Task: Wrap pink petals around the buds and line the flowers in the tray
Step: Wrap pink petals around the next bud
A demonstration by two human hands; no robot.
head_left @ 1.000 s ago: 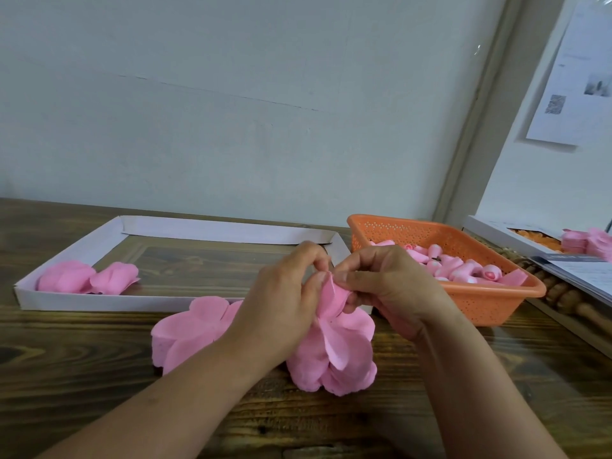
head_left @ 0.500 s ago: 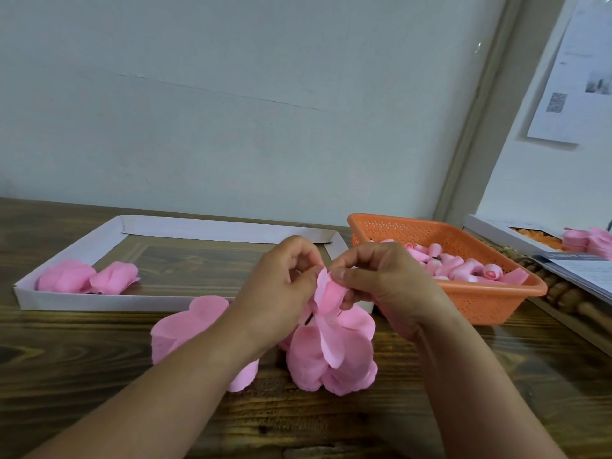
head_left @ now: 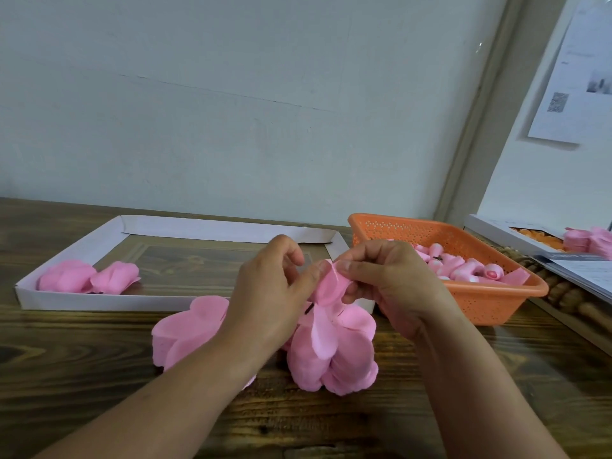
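In the head view, both hands are working together just above the table. The left hand (head_left: pixel 271 286) and the right hand (head_left: pixel 394 286) are pinching the top of one petal (head_left: pixel 328 286) from either side, fingertips almost meeting. A second ago the two hands were pressed closer over the petal; now the petal's upper edge is standing free between them and the left hand is sitting slightly higher, so it looks as though the petal is being peeled up and curled. Whether a bud is inside the curl cannot be told, since the fingers are hiding it.

Below the hands a cluster (head_left: pixel 334 352) of petals is hanging down to the table, and a loose stack (head_left: pixel 188 329) is lying just beside the left wrist, unmoved. The tray (head_left: pixel 82 301) is holding two flowers (head_left: pixel 89 281) at its left end, as before. The basket (head_left: pixel 490 303) on the right is holding the buds (head_left: pixel 463 270).

Judging from this, the wrap of a third flower is only beginning, and most of the tray is waiting to be lined.
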